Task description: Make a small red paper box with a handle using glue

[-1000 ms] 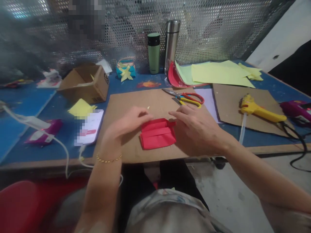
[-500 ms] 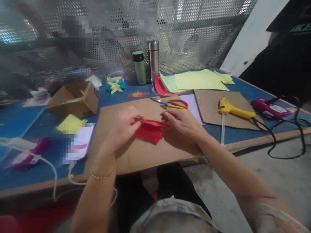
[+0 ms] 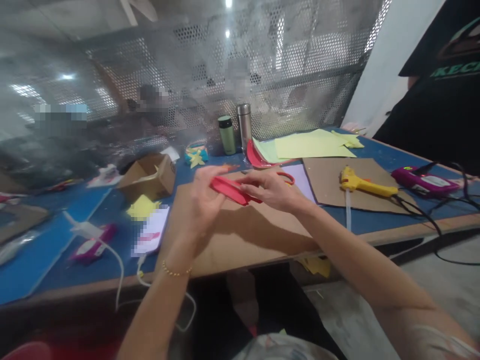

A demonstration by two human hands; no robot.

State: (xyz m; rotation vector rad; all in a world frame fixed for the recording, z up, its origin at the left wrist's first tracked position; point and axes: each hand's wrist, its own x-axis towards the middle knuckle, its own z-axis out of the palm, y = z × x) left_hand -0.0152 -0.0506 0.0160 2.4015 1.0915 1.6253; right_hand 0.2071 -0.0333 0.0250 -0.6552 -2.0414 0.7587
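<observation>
My left hand (image 3: 207, 194) grips the left end of a folded red piece (image 3: 229, 191), which looks like felt or thick paper; which of the two I cannot tell. At its right end, the fingers of my right hand (image 3: 272, 191) are pinched on the same piece. Both hands hold it a little above a brown cardboard sheet (image 3: 240, 245). Behind my right hand a pair of scissors (image 3: 288, 177) lies mostly hidden, with part of its red handle showing.
To the right, a yellow glue gun (image 3: 367, 186) rests on another cardboard piece (image 3: 326, 197). Yellow sheets (image 3: 311, 145), a green bottle (image 3: 227, 137) and a steel flask (image 3: 245, 125) are at the back. Leftward are an open box (image 3: 150, 180) and a phone (image 3: 152, 232). A person in black (image 3: 431, 100) stands right.
The red piece has been lifted and turned, its loose lower flap no longer hanging toward me. My right hand has moved in onto its right end. The camera view has tilted up and shifted left.
</observation>
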